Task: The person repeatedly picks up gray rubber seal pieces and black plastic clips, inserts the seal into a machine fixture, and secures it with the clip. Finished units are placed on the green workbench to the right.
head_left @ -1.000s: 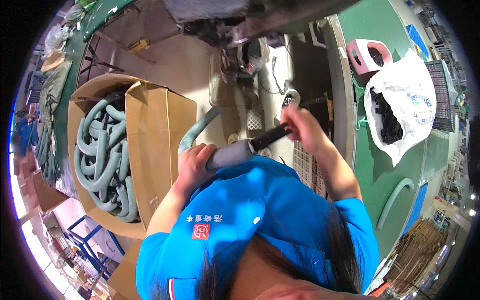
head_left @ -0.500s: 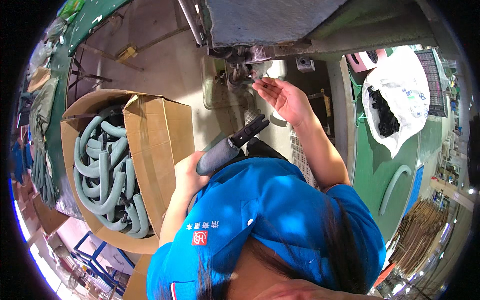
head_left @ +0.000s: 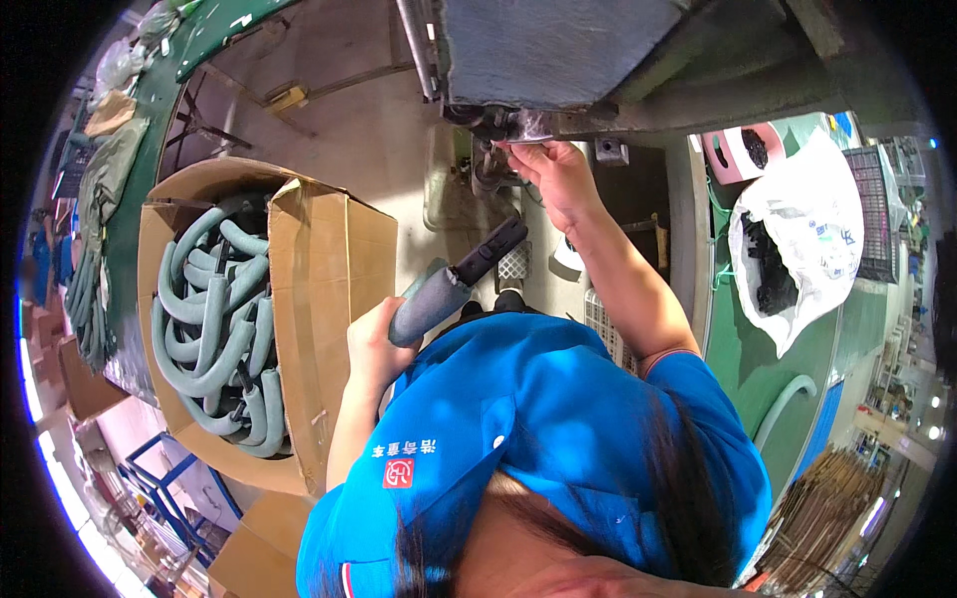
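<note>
"Where was the grey foam tube [head_left: 431, 307]?"

"In the left hand [head_left: 373, 344], fingers wrapped around it. Its black end piece [head_left: 490, 253] pointed far and right, toward the machine [head_left: 563, 55]."

"And the right hand [head_left: 561, 181]?"

"Farther off, by the machine's near edge, clear of the tube; I couldn't tell its grip."

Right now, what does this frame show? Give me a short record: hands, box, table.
Left hand: gripping a grey foam-sleeved tube with a black end piece
Right hand: just below the blue-grey plate in view; grip unclear
Box: cardboard, open, holding curved grey-green foam tubes
Table: green, at right; white sack with black parts, pink container, one curved tube
</note>
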Available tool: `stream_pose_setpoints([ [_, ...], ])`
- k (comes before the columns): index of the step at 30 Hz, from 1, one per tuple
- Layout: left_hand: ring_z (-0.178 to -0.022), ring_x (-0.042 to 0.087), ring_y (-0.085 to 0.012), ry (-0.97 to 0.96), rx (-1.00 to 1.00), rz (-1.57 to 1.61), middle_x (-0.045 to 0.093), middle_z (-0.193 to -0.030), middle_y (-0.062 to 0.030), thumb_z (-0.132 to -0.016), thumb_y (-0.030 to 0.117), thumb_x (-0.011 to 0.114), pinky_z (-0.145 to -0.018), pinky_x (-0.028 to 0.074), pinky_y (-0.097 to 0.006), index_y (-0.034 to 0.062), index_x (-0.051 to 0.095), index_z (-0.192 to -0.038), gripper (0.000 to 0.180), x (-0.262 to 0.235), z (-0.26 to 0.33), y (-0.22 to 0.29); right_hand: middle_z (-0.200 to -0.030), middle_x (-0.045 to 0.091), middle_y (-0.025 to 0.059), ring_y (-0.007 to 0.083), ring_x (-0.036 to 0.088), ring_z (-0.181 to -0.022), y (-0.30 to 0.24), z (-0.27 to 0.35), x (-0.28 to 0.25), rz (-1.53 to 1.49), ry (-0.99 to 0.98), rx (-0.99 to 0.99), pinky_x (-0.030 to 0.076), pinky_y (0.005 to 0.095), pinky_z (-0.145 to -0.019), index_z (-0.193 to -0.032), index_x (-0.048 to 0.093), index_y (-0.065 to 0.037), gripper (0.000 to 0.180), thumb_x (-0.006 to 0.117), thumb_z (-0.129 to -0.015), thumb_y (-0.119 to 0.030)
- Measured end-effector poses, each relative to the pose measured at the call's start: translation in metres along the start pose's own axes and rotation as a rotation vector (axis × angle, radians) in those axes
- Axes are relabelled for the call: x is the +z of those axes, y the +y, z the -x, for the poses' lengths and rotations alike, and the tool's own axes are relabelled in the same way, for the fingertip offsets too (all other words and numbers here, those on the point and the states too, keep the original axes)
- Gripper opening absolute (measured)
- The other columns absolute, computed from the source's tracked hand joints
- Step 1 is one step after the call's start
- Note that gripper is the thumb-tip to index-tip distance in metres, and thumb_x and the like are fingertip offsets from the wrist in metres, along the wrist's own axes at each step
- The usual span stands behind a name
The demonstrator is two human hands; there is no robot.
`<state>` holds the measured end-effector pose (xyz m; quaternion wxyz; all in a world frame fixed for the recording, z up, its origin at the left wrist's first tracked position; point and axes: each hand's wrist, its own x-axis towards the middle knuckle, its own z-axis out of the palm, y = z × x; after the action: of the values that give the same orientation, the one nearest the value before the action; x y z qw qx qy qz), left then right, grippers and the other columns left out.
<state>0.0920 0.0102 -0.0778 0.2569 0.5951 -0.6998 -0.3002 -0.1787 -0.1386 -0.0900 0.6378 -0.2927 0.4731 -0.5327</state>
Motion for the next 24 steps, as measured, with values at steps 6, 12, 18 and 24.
stream_pose_setpoints([
  [6,-0.075,0.065,-0.0329,0.03,-0.042,-0.055,0.065,-0.078,-0.0148,-0.058,0.007,0.071,-0.068,0.051,-0.037,0.0088,0.061,-0.091,0.035,-0.002,0.009,-0.003,-0.11,0.064,0.008,0.0208,0.058,-0.109,-0.001,-0.004,0.016,-0.043,-0.127,-0.146,0.042,0.0382,-0.096,-0.11,0.061,-0.007,0.022,0.058,-0.088,-0.007],
  [12,-0.074,0.064,-0.0321,0.03,-0.059,-0.049,0.064,-0.077,-0.0142,-0.057,0.008,0.071,-0.067,0.051,-0.037,0.0094,0.061,-0.09,0.035,-0.002,0.005,-0.002,-0.108,0.065,0.0097,0.0215,0.059,-0.108,-0.003,-0.002,0.022,0.134,-0.129,-0.219,0.042,0.0415,-0.098,-0.113,0.058,-0.006,0.024,0.057,-0.089,-0.008],
  [18,-0.072,0.063,-0.0339,0.022,0.066,-0.09,0.062,-0.074,-0.0152,-0.06,0.005,0.067,-0.065,0.05,-0.038,0.0071,0.06,-0.088,0.029,0.002,-0.022,0.003,-0.101,0.064,0.0053,0.019,0.058,-0.104,0.002,-0.007,0.002,-0.285,0.384,-0.078,0.044,0.0396,-0.092,-0.108,0.06,-0.007,0.029,0.043,-0.097,-0.028],
  [24,-0.072,0.063,-0.0344,0.145,0.275,-0.192,0.062,-0.076,-0.0148,-0.064,0.007,0.068,-0.064,0.05,-0.039,0.0069,0.061,-0.088,0.026,0.011,-0.074,0.011,-0.105,0.059,0.0197,0.0241,0.058,-0.097,-0.022,0.017,-0.012,1.015,-0.112,-0.165,0.046,0.0356,-0.081,-0.109,0.058,-0.002,0.039,0.038,-0.098,-0.035],
])
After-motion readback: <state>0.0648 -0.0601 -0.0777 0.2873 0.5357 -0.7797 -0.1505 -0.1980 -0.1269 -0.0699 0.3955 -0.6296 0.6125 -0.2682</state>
